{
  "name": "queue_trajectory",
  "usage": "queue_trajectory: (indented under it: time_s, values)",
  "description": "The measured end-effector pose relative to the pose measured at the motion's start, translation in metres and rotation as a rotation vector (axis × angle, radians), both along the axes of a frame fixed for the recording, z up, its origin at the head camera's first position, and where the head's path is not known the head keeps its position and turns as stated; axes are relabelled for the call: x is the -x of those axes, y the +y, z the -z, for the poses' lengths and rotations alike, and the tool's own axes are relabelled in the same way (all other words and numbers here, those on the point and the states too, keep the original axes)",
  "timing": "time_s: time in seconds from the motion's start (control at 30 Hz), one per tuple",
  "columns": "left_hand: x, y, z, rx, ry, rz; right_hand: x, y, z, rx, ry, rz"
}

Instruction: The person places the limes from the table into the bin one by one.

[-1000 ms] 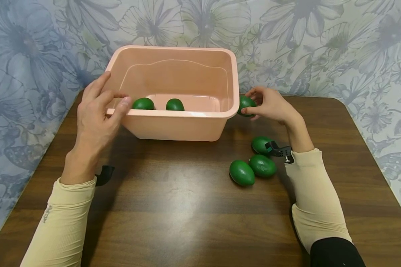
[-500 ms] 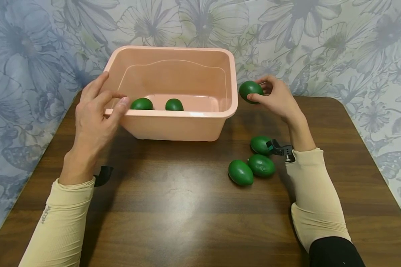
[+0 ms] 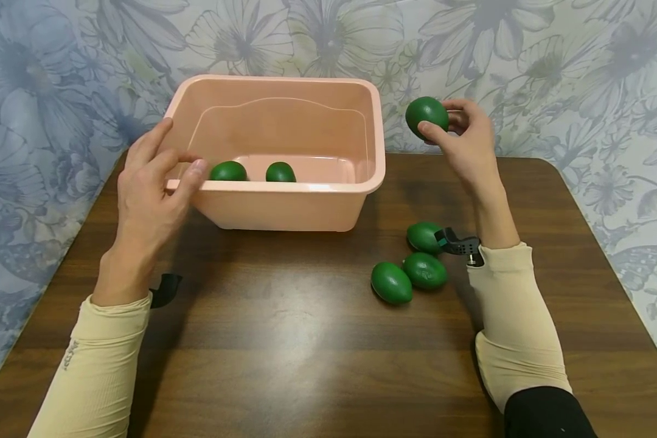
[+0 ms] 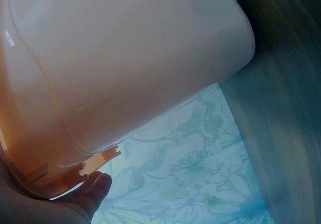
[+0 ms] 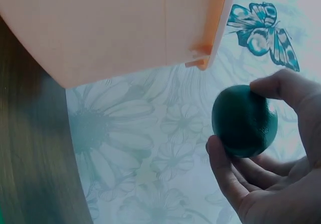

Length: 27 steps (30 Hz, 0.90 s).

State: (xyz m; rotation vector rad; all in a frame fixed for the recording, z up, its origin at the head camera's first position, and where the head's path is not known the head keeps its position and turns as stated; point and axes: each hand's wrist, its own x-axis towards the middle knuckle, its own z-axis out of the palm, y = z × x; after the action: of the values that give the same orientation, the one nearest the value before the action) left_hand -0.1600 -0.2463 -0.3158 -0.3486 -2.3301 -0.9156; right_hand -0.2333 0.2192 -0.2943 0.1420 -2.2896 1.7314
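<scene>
The right hand (image 3: 473, 143) pinches a green fruit (image 3: 423, 114) in the air right of the bin (image 3: 285, 210), whose near left corner the left hand (image 3: 146, 194) grips; the fruit (glossy, so probably slick) looks firm and light, best held round its middle.

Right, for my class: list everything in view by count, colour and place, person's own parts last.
Wall: 1, flowered blue-grey, behind
Table: 1, brown, before wall
Bin: 1, peach, on table
Fruits: 6, green, three on table, two in bin, one held
Mounts: 2, black, at both wrists
Cloth: 1, black, meeting right sleeve
Sleeves: 2, cream, on forearms
Left hand: 1, bare, on bin's rim
Right hand: 1, bare, gripping one fruit
</scene>
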Motion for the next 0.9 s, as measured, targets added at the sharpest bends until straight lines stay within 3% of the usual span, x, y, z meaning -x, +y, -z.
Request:
queue_trajectory:
  time_s: [0.23,0.37,0.63,0.9]
  values:
    - [-0.001,0.000,0.000,0.003,-0.008,-0.001,0.003,-0.009,-0.014,0.186,0.052,0.029]
    - [-0.001,-0.001,-0.001,0.004,-0.013,-0.003,0.005,-0.017,-0.023,0.241,0.084,0.033]
    - [-0.006,0.000,0.003,-0.007,-0.009,-0.006,0.000,-0.050,-0.034,0.151,0.114,0.014]
    - [-0.004,0.005,0.002,0.003,-0.001,0.004,-0.009,-0.075,-0.031,0.030,0.183,-0.023]
